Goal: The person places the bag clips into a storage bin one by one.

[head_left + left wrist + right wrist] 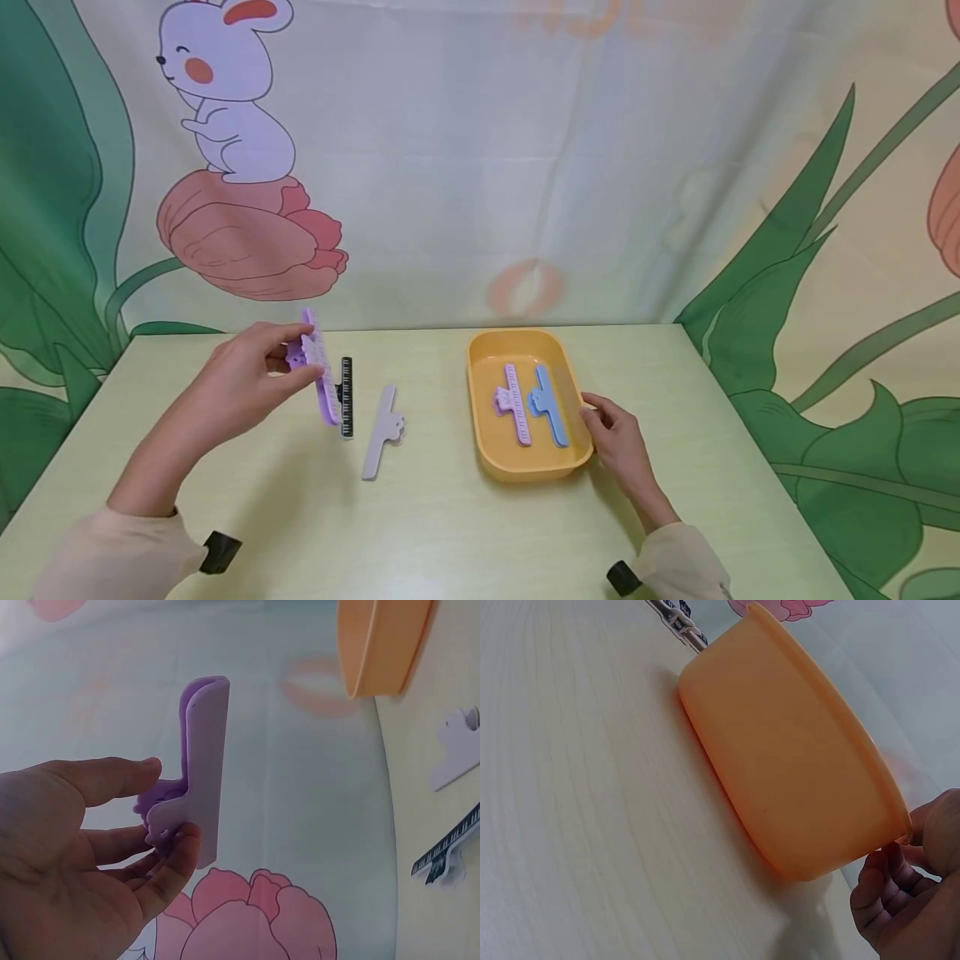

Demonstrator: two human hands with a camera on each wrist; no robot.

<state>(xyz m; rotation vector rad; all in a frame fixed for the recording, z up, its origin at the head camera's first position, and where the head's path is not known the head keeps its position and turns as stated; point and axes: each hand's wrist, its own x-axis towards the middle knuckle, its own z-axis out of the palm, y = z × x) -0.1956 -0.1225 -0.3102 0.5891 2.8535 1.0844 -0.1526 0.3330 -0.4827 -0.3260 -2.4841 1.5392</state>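
Observation:
Above the left part of the table, my left hand (pixel 251 375) holds a purple sealing clip (pixel 206 772) between thumb and fingers. Its long bar stands nearly upright, and the fingers are at its scalloped handles. A clip with a black-and-white striped bar (pixel 347 398) lies just behind it on the table. Beside that is a pale grey clip (pixel 384 433). My right hand (pixel 618 442) pinches the right rim of a yellow-orange plastic tray (pixel 780 750). Inside the tray lie a light purple clip (pixel 513 406) and a blue clip (pixel 551 407), side by side.
The pale wooden table (pixel 450 533) ends at a hanging cloth (pixel 420 167) printed with a rabbit, flowers and leaves. The tray stands near the table's far edge. Dark wrist cameras sit at both sleeves.

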